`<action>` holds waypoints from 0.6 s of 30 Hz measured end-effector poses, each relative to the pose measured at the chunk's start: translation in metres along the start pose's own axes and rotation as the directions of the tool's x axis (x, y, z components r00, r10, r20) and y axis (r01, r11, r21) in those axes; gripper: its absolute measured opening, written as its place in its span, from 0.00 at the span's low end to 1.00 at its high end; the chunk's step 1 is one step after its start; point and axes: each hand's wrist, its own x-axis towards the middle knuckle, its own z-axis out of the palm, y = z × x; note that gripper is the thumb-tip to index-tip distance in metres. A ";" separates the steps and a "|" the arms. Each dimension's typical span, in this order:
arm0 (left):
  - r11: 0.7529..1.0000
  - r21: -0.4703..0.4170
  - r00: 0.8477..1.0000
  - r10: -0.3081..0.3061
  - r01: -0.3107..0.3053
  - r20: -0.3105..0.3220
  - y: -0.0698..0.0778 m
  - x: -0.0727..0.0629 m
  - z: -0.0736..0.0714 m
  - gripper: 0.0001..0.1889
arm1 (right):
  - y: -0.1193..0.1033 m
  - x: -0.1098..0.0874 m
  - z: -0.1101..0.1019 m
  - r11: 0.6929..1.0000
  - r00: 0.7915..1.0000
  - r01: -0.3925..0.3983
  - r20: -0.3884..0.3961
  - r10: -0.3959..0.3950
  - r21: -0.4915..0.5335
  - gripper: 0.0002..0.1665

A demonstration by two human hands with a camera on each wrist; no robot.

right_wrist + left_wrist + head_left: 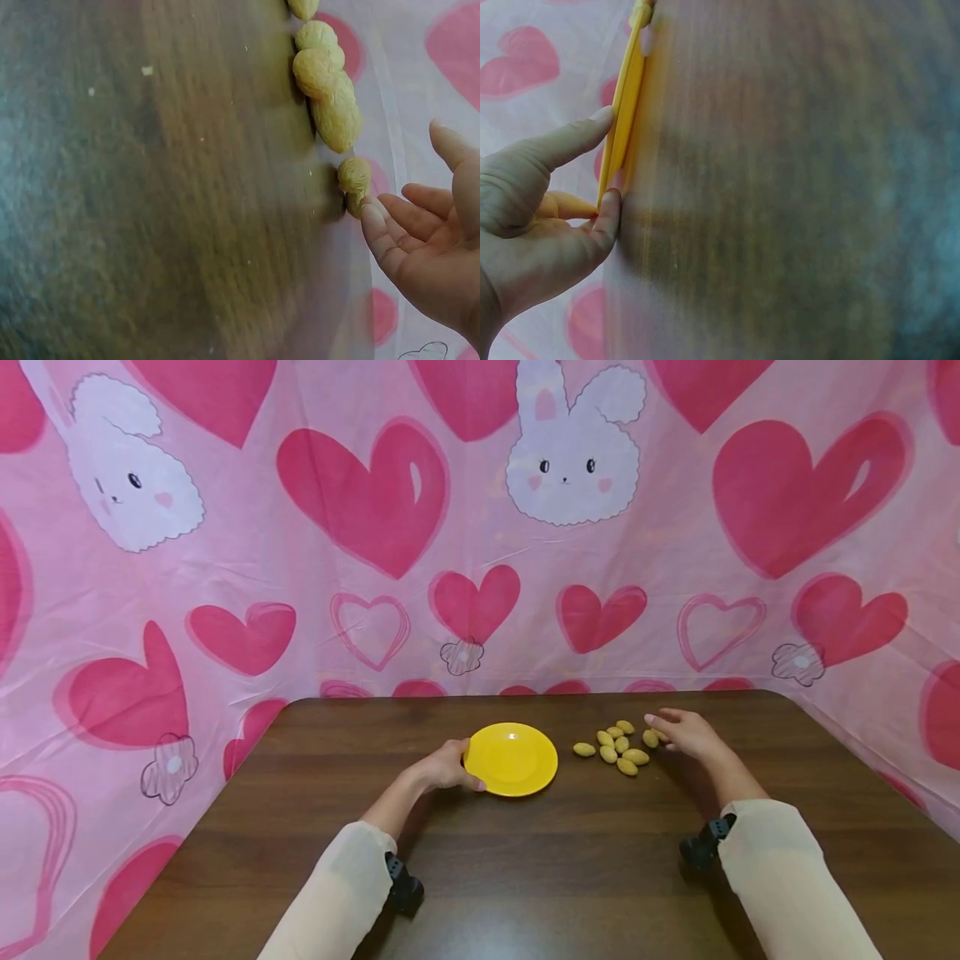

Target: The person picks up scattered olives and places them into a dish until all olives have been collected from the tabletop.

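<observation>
A round yellow plate (517, 758) is on the brown table. My left hand (444, 767) grips its left rim, and the left wrist view shows the thumb on one side of the plate (621, 112) and fingers on the other. Right of the plate lies a loose cluster of yellow, oval, wrinkled nut-like pieces (608, 753). My right hand (692, 737) is at the cluster's right side, thumb apart from the fingers. In the right wrist view its fingertips are at the nearest piece (355, 176); whether they press on it I cannot tell. Nothing is held in that hand.
The brown wooden table (525, 877) extends in front of both arms. Behind and beside it hangs a pink cloth (495, 535) printed with hearts and rabbits. A dark wrist camera (405, 887) is strapped to the left wrist, another camera (703, 847) to the right.
</observation>
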 end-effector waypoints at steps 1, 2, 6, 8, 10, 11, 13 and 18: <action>1.000 0.000 1.000 0.000 0.000 0.000 0.000 0.000 0.000 0.41 | 0.001 0.000 0.000 1.000 1.000 -0.008 -0.003 0.008 -0.004 0.48; 1.000 -0.001 1.000 -0.003 0.003 -0.002 0.000 0.001 0.000 0.41 | 0.002 0.001 0.000 1.000 1.000 -0.012 -0.010 0.011 -0.010 0.47; 1.000 -0.004 1.000 -0.014 0.014 -0.004 0.000 0.001 0.001 0.43 | 0.008 0.003 0.001 0.998 0.998 -0.025 -0.057 0.022 -0.052 0.40; 1.000 0.002 1.000 -0.019 0.019 -0.007 0.000 0.001 0.001 0.43 | 0.010 0.003 0.002 0.997 0.996 -0.037 -0.082 0.031 -0.066 0.37; 1.000 0.006 1.000 -0.019 0.019 -0.008 0.000 0.001 0.001 0.44 | 0.011 0.003 0.003 0.996 0.994 -0.050 -0.099 0.042 -0.076 0.34; 1.000 0.009 1.000 -0.016 0.016 -0.008 0.000 0.001 0.001 0.44 | 0.011 0.003 0.004 0.995 0.993 -0.054 -0.109 0.045 -0.081 0.33; 1.000 0.013 1.000 -0.006 0.006 -0.005 0.000 0.001 0.001 0.43 | 0.012 0.003 0.005 0.993 0.990 -0.054 -0.132 0.040 -0.105 0.30; 1.000 0.016 1.000 0.012 -0.012 0.002 0.001 0.001 0.001 0.42 | 0.014 0.007 0.007 0.978 0.976 -0.041 -0.216 -0.005 -0.206 0.23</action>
